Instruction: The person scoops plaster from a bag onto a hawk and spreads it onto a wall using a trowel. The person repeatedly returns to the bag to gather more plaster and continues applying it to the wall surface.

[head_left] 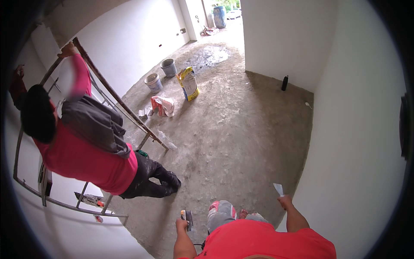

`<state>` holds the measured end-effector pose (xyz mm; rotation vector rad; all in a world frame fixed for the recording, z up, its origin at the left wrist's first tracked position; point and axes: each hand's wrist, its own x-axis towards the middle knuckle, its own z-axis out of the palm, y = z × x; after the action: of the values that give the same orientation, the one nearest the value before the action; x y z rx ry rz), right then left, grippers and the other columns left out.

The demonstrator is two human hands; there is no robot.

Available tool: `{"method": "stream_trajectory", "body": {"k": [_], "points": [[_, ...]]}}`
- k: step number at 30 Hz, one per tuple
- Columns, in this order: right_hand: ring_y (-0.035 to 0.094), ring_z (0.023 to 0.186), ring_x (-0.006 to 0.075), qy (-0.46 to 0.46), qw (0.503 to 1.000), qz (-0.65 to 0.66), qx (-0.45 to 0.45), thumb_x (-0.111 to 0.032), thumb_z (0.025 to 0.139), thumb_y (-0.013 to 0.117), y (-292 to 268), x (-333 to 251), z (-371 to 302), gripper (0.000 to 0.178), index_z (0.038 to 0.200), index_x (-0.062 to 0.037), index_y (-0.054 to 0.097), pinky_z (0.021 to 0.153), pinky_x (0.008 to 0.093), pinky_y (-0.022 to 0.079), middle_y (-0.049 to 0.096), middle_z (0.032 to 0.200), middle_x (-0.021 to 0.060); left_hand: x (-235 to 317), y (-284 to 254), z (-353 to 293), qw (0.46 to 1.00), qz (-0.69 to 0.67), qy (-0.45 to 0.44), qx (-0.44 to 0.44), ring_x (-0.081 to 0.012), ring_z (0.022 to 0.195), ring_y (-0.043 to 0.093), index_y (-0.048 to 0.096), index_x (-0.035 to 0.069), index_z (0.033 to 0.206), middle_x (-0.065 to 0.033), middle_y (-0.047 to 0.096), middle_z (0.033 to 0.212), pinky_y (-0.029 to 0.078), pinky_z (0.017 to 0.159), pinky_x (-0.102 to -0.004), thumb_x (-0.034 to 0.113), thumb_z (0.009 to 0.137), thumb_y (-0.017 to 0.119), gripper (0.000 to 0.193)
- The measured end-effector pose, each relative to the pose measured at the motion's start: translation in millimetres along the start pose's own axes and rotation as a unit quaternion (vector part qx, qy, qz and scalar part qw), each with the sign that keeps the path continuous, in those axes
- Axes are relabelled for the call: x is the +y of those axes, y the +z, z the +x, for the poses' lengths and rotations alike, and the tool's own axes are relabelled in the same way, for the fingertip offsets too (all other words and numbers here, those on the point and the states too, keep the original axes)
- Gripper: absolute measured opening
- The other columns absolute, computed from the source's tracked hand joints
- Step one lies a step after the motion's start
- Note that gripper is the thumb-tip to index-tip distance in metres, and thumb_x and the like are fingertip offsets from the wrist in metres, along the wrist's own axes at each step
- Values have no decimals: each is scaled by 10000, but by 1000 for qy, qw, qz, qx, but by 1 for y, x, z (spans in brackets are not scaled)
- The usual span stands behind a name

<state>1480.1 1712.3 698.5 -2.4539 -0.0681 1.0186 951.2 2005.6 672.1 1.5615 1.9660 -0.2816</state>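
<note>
At the lower middle, my left hand [181,224] is closed round the handle of a plastering trowel [189,221] with a dark blade, held low by my left leg. My right hand [284,202] grips a putty knife [278,188] near the right wall, its pale, wide blade pointing away from me. Neither tool appears to touch a wall. My legs and one bare foot show below my red shirt, above the grey floor [241,146].
On the left a co-worker [86,159] in pink grasps a metal scaffold frame [103,80]. Farther off stand two buckets [168,67], an upright yellow-and-white bag [188,85] and a crumpled red-and-white bag [163,106]. A black bottle [284,83] stands by the right wall, a blue barrel [220,17] beyond the doorway.
</note>
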Motion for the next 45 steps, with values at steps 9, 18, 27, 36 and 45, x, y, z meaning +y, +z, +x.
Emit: {"method": "stream_trajectory", "body": {"k": [9, 18, 27, 36, 45], "points": [[525, 435, 208, 40, 999, -12, -10, -252, 684, 669, 23, -127, 73, 249, 708, -15, 595, 383, 395, 401, 535, 533, 82, 133, -56, 154, 1000, -13, -9, -7, -329, 984, 575, 633, 6, 934, -199, 614, 1000, 463, 846, -394, 159, 610, 706, 365], [527, 436, 212, 130, 989, 36, -54, -192, 701, 648, 77, -178, 68, 192, 660, -14, 592, 383, 389, 384, 528, 523, 108, 293, -148, 297, 997, -40, 59, -7, -315, 929, 601, 644, 27, 906, -185, 629, 953, 472, 798, -387, 207, 608, 718, 355], [506, 423, 197, 169, 983, 6, -66, -202, 680, 704, 74, -281, 204, 223, 695, -6, 599, 378, 383, 379, 532, 530, 82, 423, -161, 371, 998, -45, 42, -9, -347, 937, 590, 632, -13, 912, -223, 616, 956, 461, 798, -401, 171, 626, 674, 343], [508, 444, 190, 23, 989, -109, -95, -232, 706, 659, 24, -606, 373, 236, 727, -6, 591, 406, 369, 390, 525, 553, 72, 399, -196, 408, 982, -125, -113, 91, -316, 946, 596, 600, -21, 993, -225, 601, 1005, 468, 810, -385, 150, 585, 752, 467], [407, 364, 167, -299, 942, 65, -134, -290, 744, 610, 93, -906, 469, 301, 636, -46, 471, 354, 334, 319, 411, 479, 28, 502, -209, 397, 945, -209, -233, 94, -316, 994, 572, 612, 75, 1027, -186, 599, 1036, 460, 831, -386, 151, 702, 572, 336]]}}
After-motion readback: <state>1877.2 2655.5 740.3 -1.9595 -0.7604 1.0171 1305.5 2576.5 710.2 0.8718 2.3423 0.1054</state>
